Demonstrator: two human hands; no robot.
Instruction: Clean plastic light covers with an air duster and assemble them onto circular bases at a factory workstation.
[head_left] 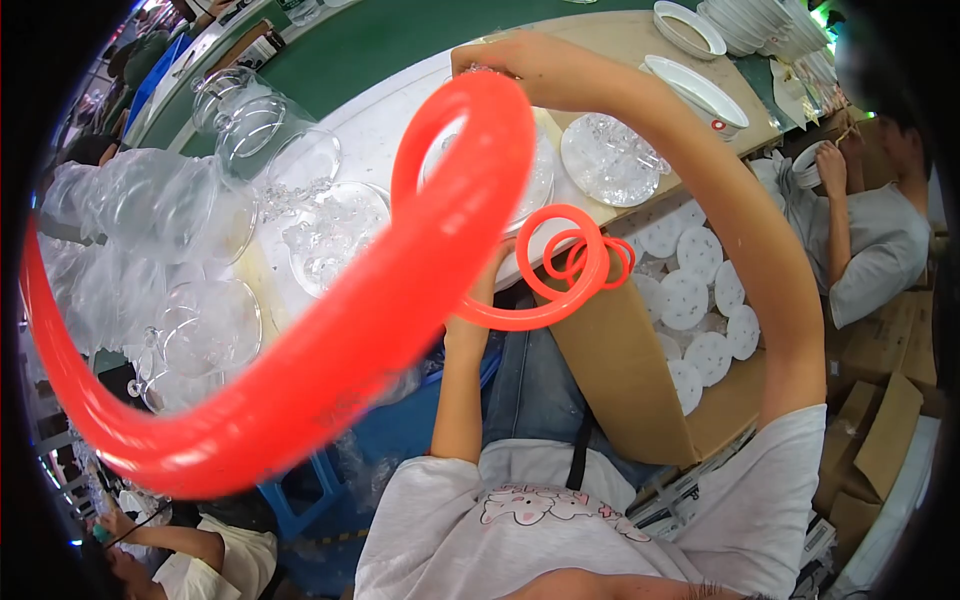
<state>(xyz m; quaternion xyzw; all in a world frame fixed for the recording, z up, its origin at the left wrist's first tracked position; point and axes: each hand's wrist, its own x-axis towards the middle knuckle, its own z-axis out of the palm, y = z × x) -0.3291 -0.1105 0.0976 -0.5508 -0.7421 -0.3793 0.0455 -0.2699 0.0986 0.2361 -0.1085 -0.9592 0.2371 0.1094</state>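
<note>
A red coiled air hose (330, 330) sweeps close across the view and covers much of the work area. Beyond its upper loop, my right hand (503, 58) is bent down over the white table, fingers closed near a bit of clear, glittering material that I cannot make out. My left hand (490, 272) reaches up behind the hose, with its fingers hidden. Between and around the hands stand round dishes: a clear dish (612, 160) holding clear plastic parts to the right, and a white dish (325, 235) heaped with similar parts to the left.
Clear domed covers (245, 110) and plastic bags (135, 195) crowd the left side. White oval rings (695, 92) and stacked white dishes (745, 22) stand at the far right. Below the table edge, an open cardboard box (620, 370) holds white discs (690, 290). Co-workers sit at right and lower left.
</note>
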